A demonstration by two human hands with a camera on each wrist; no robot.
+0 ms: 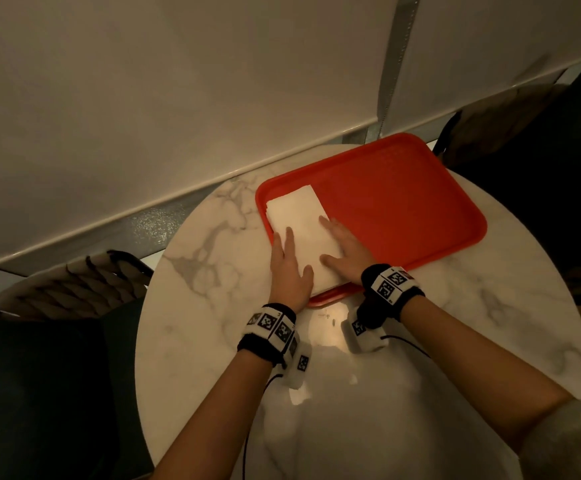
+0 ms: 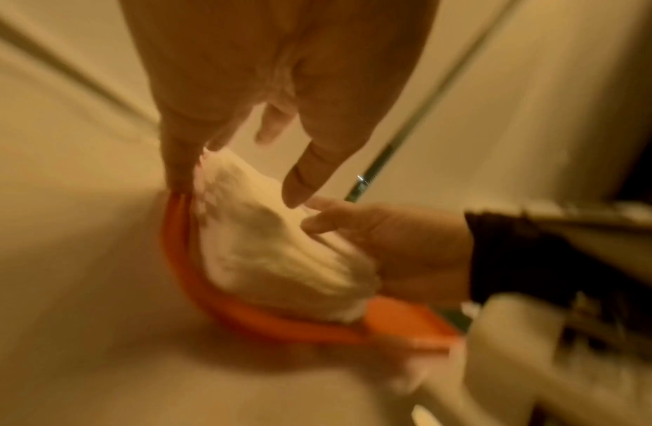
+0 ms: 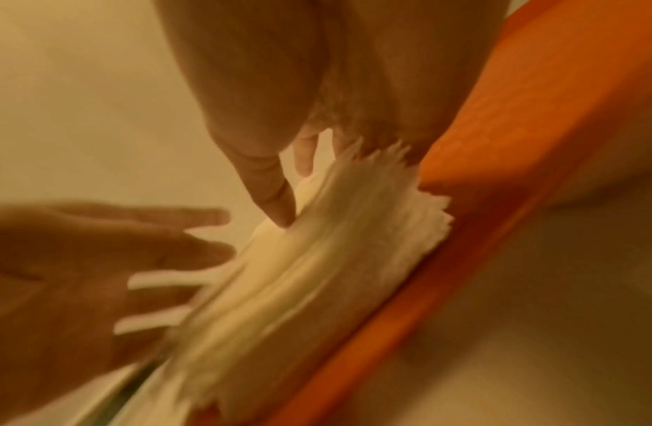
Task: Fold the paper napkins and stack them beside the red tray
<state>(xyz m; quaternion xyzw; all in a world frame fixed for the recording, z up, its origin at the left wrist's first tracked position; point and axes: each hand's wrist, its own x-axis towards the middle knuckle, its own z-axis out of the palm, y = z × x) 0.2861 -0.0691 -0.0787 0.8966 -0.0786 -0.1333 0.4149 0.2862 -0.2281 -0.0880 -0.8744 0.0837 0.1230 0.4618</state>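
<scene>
A stack of white paper napkins (image 1: 302, 230) lies in the left end of the red tray (image 1: 403, 202) on a round marble table (image 1: 206, 306). My left hand (image 1: 290, 268) lies along the stack's left edge, fingers straight and thumb on top. My right hand (image 1: 346, 252) lies along its right edge the same way. The left wrist view, blurred, shows my left hand (image 2: 280, 86) with its thumb tip on the napkins (image 2: 273, 250) above the tray rim (image 2: 266, 320). The right wrist view shows my right hand (image 3: 317, 72) with its thumb on the napkins (image 3: 317, 259).
A woven-backed chair (image 1: 70, 285) stands at the table's left and another (image 1: 510, 119) behind the tray at the right. A pale blind (image 1: 178, 98) hangs behind the table. Bare marble lies left of and in front of the tray.
</scene>
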